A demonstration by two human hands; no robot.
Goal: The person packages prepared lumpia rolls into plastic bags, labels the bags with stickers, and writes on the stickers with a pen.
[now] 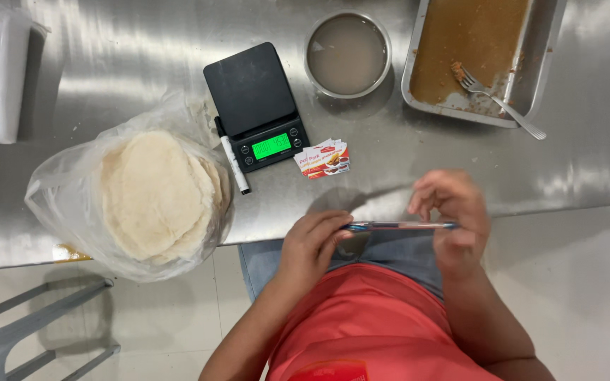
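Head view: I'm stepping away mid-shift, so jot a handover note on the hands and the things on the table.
Left hand and right hand hold a thin flat phone edge-on between them, above the lap, off the table.
On the steel table: clear plastic bag of round flatbreads, bag open; black digital scale lit and bare; black-and-white marker beside it; small printed cards; round metal bowl of cloudy liquid; metal tray of brown sauce with a fork.
Nothing weighed; flatbreads stacked in the bag.
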